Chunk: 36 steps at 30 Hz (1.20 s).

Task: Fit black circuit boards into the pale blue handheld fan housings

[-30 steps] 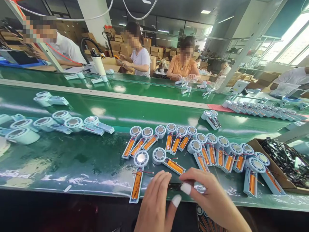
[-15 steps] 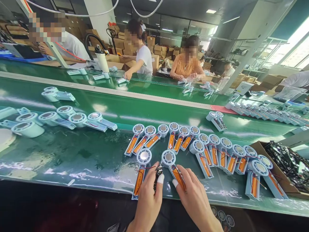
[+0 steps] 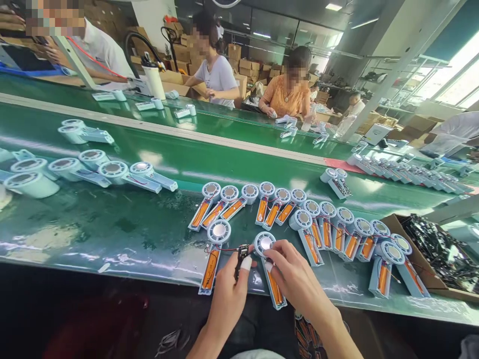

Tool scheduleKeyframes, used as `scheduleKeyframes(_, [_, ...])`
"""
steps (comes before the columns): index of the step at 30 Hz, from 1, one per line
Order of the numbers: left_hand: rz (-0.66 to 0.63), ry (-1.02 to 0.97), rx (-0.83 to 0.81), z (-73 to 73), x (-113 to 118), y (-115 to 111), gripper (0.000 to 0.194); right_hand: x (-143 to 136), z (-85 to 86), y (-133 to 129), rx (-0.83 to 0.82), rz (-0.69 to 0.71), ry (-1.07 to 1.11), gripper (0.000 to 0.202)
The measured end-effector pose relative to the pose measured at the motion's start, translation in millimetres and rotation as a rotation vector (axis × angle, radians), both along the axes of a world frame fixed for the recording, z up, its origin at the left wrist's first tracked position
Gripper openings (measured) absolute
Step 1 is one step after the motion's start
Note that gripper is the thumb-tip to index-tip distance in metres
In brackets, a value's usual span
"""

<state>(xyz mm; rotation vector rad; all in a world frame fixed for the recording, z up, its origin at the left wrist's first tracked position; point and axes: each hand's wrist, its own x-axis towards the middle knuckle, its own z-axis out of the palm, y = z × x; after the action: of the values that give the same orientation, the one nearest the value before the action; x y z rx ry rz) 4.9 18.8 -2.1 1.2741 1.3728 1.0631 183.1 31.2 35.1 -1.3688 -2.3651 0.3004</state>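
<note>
My left hand (image 3: 232,284) pinches a small black circuit board (image 3: 243,253) above the front edge of the green bench. Thin red wires run beside the board. My right hand (image 3: 290,271) has its thumb and fingers pinched together over the neck of a light-blue fan-shaped unit (image 3: 264,243); what lies between the fingertips is too small to make out. That unit has a round silver-centred head and an orange battery (image 3: 276,289) in its handle. A similar unit (image 3: 219,231) lies left of my left hand, its orange battery (image 3: 209,269) facing up.
Rows of open units (image 3: 344,215) lie behind and right of my hands. A cardboard box (image 3: 422,269) of black boards stands at the right. More units (image 3: 113,169) lie left. People sit across the green belt (image 3: 224,149).
My right hand has moved from the battery handle up to the unit's head end. My left hand has tilted the board into clearer view. Across the belt, a person's hand has drawn back from a unit.
</note>
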Motion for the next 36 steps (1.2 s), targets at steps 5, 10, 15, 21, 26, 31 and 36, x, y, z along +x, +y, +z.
scheduleKeyframes(5, [0.014,-0.016,-0.033,3.2,3,-2,0.045,4,-9.6,-8,-0.035,0.025,0.004,0.024])
scheduleKeyframes(10, [0.012,-0.04,-0.038,7.9,3,0,0.042,2,-15.2,-9,-0.023,0.027,-0.007,0.022])
scheduleKeyframes(15, [0.061,-0.079,-0.161,10.5,-2,-1,0.036,-4,-13.0,-8,0.028,0.025,-0.083,0.026])
scheduleKeyframes(21, [-0.02,-0.334,-0.333,10.3,-7,-9,0.033,-4,-23.5,-6,-0.012,-0.034,0.278,0.018])
scheduleKeyframes(26, [-0.041,-0.125,-0.186,9.6,-3,-13,0.033,-6,-33.3,-5,-0.128,-0.205,0.599,0.016])
scheduleKeyframes(31, [-0.108,0.06,-0.046,6.2,11,-7,0.022,-12,-38.9,-12,-0.217,-0.318,0.709,0.019])
scheduleKeyframes(36, [-0.102,0.091,0.022,3.7,14,-4,0.022,-15,-43.6,-16,-0.019,-0.242,0.617,0.012])
